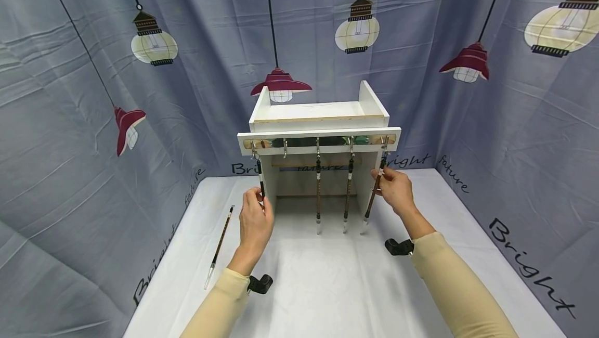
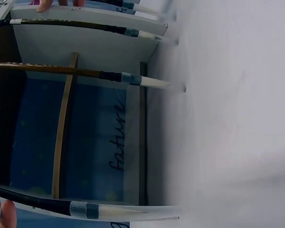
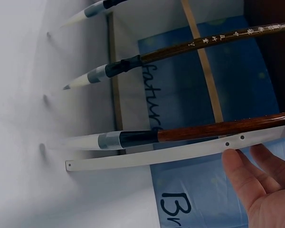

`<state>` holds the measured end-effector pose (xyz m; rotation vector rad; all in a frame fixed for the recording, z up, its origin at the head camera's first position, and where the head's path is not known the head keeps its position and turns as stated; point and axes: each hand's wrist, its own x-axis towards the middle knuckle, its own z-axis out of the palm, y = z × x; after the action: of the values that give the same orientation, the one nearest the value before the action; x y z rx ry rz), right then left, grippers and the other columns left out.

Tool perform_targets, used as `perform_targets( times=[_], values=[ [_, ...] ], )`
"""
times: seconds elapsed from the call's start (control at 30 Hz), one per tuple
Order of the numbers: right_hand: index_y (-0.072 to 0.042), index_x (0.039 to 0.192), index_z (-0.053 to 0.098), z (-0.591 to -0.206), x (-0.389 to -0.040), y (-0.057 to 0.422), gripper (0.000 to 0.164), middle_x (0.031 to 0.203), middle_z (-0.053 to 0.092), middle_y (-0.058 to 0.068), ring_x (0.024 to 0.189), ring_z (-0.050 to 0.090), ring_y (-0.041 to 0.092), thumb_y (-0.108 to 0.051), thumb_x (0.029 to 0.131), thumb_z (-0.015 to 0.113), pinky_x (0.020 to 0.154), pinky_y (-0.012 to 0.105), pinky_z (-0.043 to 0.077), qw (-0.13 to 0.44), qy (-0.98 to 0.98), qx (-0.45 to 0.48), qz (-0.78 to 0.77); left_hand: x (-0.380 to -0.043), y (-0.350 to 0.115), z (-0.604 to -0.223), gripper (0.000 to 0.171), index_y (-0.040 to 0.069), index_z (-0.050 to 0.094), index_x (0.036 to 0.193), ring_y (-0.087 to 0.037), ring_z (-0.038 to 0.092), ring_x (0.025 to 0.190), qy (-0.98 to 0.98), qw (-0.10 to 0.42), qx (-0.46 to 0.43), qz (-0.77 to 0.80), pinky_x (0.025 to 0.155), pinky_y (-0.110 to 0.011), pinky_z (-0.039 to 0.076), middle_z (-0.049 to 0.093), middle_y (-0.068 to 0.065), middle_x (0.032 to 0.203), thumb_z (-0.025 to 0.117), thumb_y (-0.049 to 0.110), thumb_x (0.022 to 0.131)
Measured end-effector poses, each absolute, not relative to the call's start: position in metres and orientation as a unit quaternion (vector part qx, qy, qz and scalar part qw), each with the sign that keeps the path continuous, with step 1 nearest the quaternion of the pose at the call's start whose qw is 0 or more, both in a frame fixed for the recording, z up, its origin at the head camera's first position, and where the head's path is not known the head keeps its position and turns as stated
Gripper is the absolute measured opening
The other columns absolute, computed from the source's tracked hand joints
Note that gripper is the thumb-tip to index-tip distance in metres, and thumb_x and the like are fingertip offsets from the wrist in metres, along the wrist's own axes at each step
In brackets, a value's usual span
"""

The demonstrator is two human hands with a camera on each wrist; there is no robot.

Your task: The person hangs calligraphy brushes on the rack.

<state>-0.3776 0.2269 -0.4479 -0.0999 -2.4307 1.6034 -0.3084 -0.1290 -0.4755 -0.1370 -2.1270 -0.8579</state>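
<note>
Near the left end of the white rack (image 1: pixel 320 140), my left hand (image 1: pixel 255 221) pinches the dark handle of a calligraphy brush (image 2: pixel 52 204). That brush hangs tip-down, its top at the leftmost hook. At the other end my right hand (image 1: pixel 396 190) grips the front edge of the rack's side panel (image 3: pixel 190 153), its fingers beside the rightmost brush (image 3: pixel 204 131). Two more hanging brushes, one at the middle hook (image 1: pixel 318 187) and another (image 1: pixel 348 187) right of it, point downward in clear tip covers. The second hook from the left (image 1: pixel 285 148) carries no brush.
One brush (image 1: pixel 221 242) lies on the white table (image 1: pixel 323 291), left of my left hand. A walled shelf (image 1: pixel 313 112) tops the rack. Blue-grey curtain (image 1: pixel 196 99) printed with lamps and words surrounds the table's back and sides.
</note>
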Motion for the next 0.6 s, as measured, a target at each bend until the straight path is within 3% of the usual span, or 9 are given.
perform_targets(
  times=[0.23, 0.37, 0.6],
  values=[
    [0.0, 0.147, 0.056, -0.446, -0.377, 0.226, 0.057, 0.135, 0.062, 0.029, 0.118, 0.067, 0.043, -0.038, 0.104, 0.061, 0.085, 0.034, 0.059, 0.115, -0.83, -0.041, 0.544, -0.306, -0.119, -0.474, 0.019, -0.001, 0.054, 0.117, -0.025, 0.064, 0.075, -0.847, 0.402, -0.066, -0.343, 0.062, -0.038, 0.054, 0.059, -0.015, 0.098, 0.06, 0.008, 0.101],
    [0.0, 0.151, 0.05, -0.446, -0.376, 0.226, 0.06, 0.139, 0.059, 0.031, 0.119, 0.067, 0.045, -0.037, 0.104, 0.061, 0.085, 0.034, 0.059, 0.118, -0.826, -0.04, 0.55, -0.305, -0.114, -0.473, 0.019, -0.001, 0.054, 0.117, -0.023, 0.063, 0.073, -0.85, 0.399, -0.078, -0.336, 0.059, -0.036, 0.052, 0.058, -0.014, 0.098, 0.06, 0.009, 0.102],
    [-0.001, 0.147, 0.056, -0.445, -0.376, 0.226, 0.059, 0.136, 0.063, 0.028, 0.118, 0.068, 0.043, -0.041, 0.103, 0.061, 0.088, 0.039, 0.059, 0.113, -0.835, -0.045, 0.537, -0.303, -0.104, -0.476, 0.019, -0.001, 0.054, 0.119, -0.023, 0.062, 0.076, -0.855, 0.385, -0.088, -0.336, 0.06, -0.034, 0.052, 0.058, -0.015, 0.1, 0.059, 0.009, 0.103]
  ],
)
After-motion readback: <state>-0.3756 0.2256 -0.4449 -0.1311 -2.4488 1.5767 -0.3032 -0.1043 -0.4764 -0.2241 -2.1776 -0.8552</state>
